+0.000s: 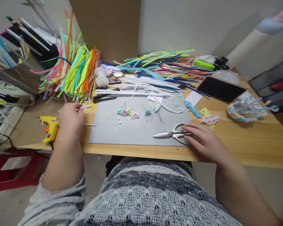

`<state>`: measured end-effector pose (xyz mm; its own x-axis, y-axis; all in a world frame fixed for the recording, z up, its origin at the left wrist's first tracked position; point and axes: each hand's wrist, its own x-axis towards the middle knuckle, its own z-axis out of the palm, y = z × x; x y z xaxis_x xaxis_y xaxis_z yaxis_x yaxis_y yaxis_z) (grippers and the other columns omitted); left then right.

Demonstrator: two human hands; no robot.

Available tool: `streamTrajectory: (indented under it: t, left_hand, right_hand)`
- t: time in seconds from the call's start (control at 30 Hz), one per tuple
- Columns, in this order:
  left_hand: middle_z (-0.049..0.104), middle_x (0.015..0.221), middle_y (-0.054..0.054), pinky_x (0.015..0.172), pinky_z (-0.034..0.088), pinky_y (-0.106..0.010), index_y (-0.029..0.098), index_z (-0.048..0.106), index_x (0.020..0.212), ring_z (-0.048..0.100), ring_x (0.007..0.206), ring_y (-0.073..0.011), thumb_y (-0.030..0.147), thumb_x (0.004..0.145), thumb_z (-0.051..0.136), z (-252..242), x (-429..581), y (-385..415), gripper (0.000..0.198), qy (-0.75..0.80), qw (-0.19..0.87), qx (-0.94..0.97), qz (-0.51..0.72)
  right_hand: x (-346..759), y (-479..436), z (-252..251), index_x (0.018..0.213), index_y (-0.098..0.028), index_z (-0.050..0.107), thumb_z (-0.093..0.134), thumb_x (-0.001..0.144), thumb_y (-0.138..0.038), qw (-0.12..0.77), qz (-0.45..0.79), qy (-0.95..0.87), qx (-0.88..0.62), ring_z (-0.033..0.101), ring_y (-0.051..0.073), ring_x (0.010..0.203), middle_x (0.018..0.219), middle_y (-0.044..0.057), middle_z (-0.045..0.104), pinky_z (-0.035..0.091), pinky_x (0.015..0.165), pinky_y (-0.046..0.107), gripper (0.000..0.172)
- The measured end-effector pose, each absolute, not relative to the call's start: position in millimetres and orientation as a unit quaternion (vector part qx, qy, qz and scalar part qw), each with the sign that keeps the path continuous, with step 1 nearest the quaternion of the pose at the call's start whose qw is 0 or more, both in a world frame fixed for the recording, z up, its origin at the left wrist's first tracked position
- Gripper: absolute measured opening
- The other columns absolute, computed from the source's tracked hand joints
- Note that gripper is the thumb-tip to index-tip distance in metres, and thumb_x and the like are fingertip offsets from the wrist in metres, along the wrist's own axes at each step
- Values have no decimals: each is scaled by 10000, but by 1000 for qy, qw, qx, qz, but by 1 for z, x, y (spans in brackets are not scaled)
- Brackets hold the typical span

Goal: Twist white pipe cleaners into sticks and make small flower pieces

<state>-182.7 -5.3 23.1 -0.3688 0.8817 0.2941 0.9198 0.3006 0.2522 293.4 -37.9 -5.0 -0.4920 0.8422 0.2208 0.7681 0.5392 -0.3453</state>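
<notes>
My right hand point(204, 138) is at the right edge of the grey cutting mat point(132, 135), its fingers and thumb on the pale handles of a pair of scissors point(166, 135). The blades lie on the mat and point left. My left hand point(72, 117) is left of the mat, beside a yellow glue gun point(52, 127). Its fingers are curled downward over small pale pieces; what they hold is hidden. Small fuzzy flowers point(135, 115) in pink, purple, yellow and green lie mid-mat with wire stems. A blue one point(147, 112) lies to their right.
Bundled coloured pipe cleaners point(77, 72) stand at back left; loose ones point(155, 64) pile along the back. White pipe cleaners point(153, 83) cross the mat's far edge. A dark-screened phone point(224, 88) and a bagged pastel bundle point(246, 108) are at right. Cables hang at left.
</notes>
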Motion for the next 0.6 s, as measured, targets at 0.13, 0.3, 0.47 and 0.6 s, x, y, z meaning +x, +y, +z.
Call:
streamTrajectory:
  t: [0.13,0.3,0.47,0.6]
  left_hand:
    - [527,780,-31,778,452,-398,153,678,863,473,745,-175,192,735,582,33,-226,6,164,-822,27,-565,-64]
    - [541,810,-3,854,388,-350,197,694,809,468,829,-162,168,698,659,24,-252,9,121,-755,20,-655,14]
    - [564,808,-2,825,384,-307,151,647,740,489,826,-152,213,774,598,30,-243,-1,86,-747,48,-662,-31]
    - [589,790,17,763,418,-269,160,590,858,518,733,-118,241,823,535,44,-178,-30,104,-698,-3,-691,-191]
  right_hand:
    - [294,-44,-2,1067,-206,611,504,855,-288,219,87,-854,-463,565,244,1013,1085,103,629,409,867,432,251]
    - [291,-48,0,1032,-222,617,510,853,-272,227,94,-855,-456,581,230,977,1051,89,642,410,853,416,215]
    - [290,-49,2,1015,-220,625,520,843,-264,229,97,-856,-454,590,229,961,1046,87,643,417,846,418,206]
    - [264,-57,13,971,-227,636,522,834,-231,269,141,-844,-442,597,214,946,993,70,661,439,836,396,178]
